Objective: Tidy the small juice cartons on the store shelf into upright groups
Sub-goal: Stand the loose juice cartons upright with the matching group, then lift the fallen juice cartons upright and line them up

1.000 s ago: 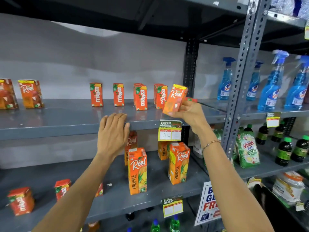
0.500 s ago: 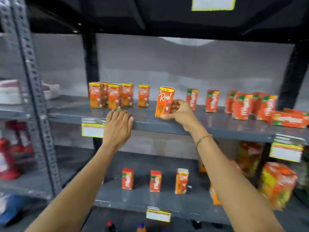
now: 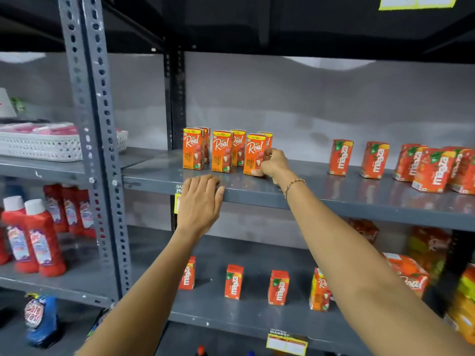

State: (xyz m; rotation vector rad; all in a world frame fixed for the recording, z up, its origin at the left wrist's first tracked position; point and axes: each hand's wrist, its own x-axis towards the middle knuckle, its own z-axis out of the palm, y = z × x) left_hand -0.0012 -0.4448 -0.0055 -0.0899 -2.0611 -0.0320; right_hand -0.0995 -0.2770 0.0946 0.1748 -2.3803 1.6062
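Note:
Several orange Real litchi cartons (image 3: 221, 151) stand upright in a group at the left end of the grey middle shelf (image 3: 334, 194). My right hand (image 3: 272, 165) grips the rightmost Real carton (image 3: 254, 154), which stands upright on the shelf beside the group. My left hand (image 3: 200, 201) lies flat, fingers together, on the shelf's front edge and holds nothing. Red Maaza cartons (image 3: 375, 160) stand spaced along the same shelf to the right, bunched at the far right. On the lower shelf stand three more small Maaza cartons (image 3: 233, 281) and a Real carton (image 3: 318, 291).
A perforated grey upright (image 3: 95, 140) divides the bays. Left of it sit a white basket (image 3: 43, 147) and red bottles (image 3: 38, 240). Larger orange cartons (image 3: 411, 273) crowd the lower shelf's right end. A yellow price tag (image 3: 286, 344) hangs below.
My right hand carried the Real carton leftward along the shelf and set it upright beside the Real group. The view swung left. My left hand kept to the shelf edge.

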